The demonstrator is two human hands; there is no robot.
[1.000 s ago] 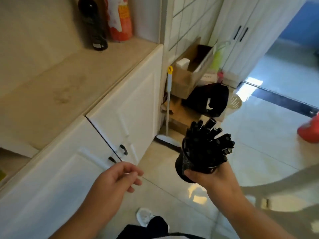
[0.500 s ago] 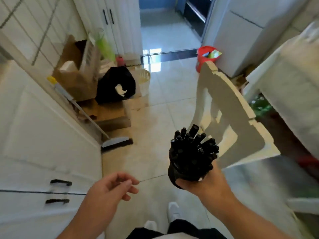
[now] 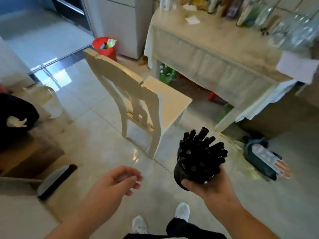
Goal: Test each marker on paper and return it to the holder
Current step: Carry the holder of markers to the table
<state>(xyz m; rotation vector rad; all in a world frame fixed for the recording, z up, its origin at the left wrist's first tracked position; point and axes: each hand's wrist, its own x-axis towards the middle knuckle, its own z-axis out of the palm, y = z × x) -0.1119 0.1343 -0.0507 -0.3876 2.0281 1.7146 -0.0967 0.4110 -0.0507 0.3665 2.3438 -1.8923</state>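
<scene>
**Inspector:** Report the holder's position.

**Assistant:** The black marker holder (image 3: 183, 173) is off any surface, carried in the right hand (image 3: 211, 188) above the tiled floor (image 3: 96, 147). The fingers curl under and around its base. It is tilted forward and to the right, away from the person.

**Inspector:** Contents?

**Assistant:** A dense bundle of black markers (image 3: 202, 150) fills it, capped ends fanning outward. An exact count cannot be made.

**Inspector:** The other hand?

**Assistant:** The left hand (image 3: 119, 183) holds nothing. It is raised at the same height, fingers loosely curled, well apart from the holder.

**Inspector:** Surroundings?

**Assistant:** A cream wooden chair (image 3: 138, 100) stands directly ahead, its back toward the camera. Beyond it, at the right, is a table (image 3: 215, 57) under a pale cloth, carrying bottles (image 3: 255, 12) along the far edge and white paper (image 3: 297, 67) at its near right corner. A red bin (image 3: 103, 47) stands behind the chair beside a white appliance (image 3: 124, 28). A green and black package (image 3: 262, 159) lies on the floor at the right. A cardboard box (image 3: 25, 157) and a broom head (image 3: 57, 180) sit at the left.

**Inspector:** Anything of the person?

**Assistant:** White shoes (image 3: 182, 211) and dark trousers at the bottom edge
</scene>
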